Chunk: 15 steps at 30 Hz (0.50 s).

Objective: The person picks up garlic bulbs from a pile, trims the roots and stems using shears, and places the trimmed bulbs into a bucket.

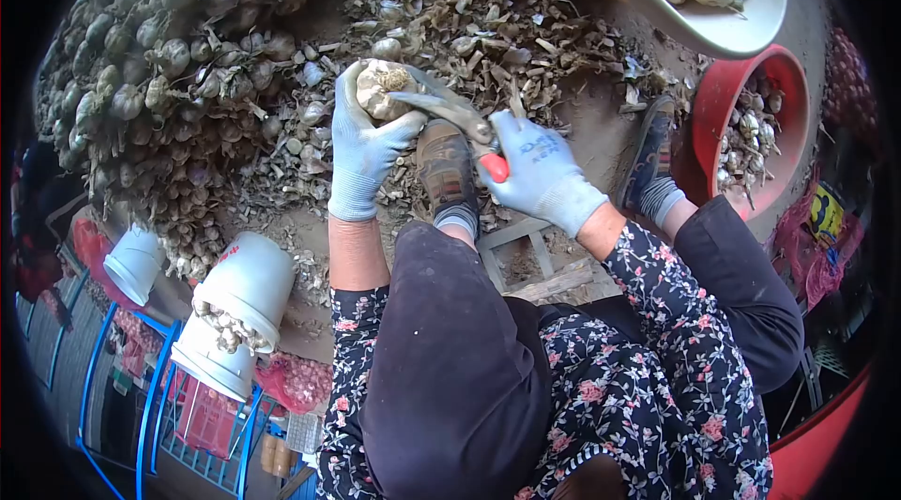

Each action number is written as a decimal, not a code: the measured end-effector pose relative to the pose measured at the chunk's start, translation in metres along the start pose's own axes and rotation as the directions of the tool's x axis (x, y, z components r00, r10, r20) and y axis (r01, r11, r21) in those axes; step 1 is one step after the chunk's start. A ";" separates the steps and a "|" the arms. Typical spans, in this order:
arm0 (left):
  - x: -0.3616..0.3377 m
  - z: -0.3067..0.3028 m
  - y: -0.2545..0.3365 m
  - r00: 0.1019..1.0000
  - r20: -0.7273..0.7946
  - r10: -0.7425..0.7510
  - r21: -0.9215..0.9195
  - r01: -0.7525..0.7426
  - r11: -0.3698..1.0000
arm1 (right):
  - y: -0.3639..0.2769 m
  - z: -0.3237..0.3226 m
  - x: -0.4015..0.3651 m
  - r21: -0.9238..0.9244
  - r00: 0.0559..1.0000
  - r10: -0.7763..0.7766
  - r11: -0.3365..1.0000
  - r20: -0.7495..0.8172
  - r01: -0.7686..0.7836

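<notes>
Gripped a garlic bulb in the gloved left hand, fingers and thumb closed tight round its fat middle, root end turned up toward the camera. Held it out in front of the knees, over the ground, just above a shoe. Judged it light and firm, though papery-skinned and flaky, so likely to slip a little in a cloth glove. Judged it safest taken round the belly, clear of roots and stalk end.

Clamped the gloved right hand on red-handled shears, with blades laid against the bulb; could not tell whether parted or shut. Held both forearms raised, elbows bent, wrists turned inward, bringing the hands close together.

Sat beside a big pile of garlic on the left, with trimmings strewn ahead, a white basin and a red basin of bulbs on the right, and white buckets near the left elbow.
</notes>
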State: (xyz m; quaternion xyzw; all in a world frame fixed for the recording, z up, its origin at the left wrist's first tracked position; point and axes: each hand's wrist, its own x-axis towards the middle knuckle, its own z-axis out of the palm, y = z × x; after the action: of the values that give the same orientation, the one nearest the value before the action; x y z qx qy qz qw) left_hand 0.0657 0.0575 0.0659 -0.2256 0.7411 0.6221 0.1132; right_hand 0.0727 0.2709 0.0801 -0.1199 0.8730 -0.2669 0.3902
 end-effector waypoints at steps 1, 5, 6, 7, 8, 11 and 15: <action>-0.001 0.001 -0.001 1.000 0.007 0.028 0.047 -0.029 0.998 | -0.003 0.000 0.001 -0.052 0.998 -0.046 0.998 -0.040 0.044; -0.001 0.004 0.011 0.993 0.116 -0.004 -0.010 0.005 1.000 | -0.007 -0.009 0.009 -0.141 0.997 0.002 0.990 0.073 0.008; 0.000 0.005 0.010 0.994 0.113 -0.003 -0.011 0.004 1.000 | -0.005 -0.009 0.008 -0.143 0.997 -0.001 0.990 0.073 0.011; 0.001 0.004 0.007 0.992 0.125 -0.020 -0.051 0.026 0.998 | -0.001 -0.007 0.007 0.106 0.987 -0.004 0.994 0.162 -0.014; 0.002 0.004 0.006 0.990 0.136 -0.034 -0.090 0.046 0.995 | 0.002 -0.007 0.007 0.345 0.969 -0.031 0.937 0.246 -0.058; 0.000 0.007 0.006 0.989 0.126 -0.082 -0.169 0.102 0.980 | 0.004 -0.011 0.003 0.435 0.964 -0.093 0.900 0.249 -0.025; 0.003 0.013 0.011 0.990 0.132 -0.057 -0.027 0.061 0.998 | 0.003 -0.010 0.002 0.287 0.983 -0.072 0.958 0.172 0.020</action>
State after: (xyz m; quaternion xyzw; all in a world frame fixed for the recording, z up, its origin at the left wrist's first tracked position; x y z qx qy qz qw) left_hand 0.0561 0.0704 0.0714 -0.2080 0.7154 0.6433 0.1764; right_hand 0.0641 0.2764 0.0827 -0.1066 0.7838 -0.3862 0.4744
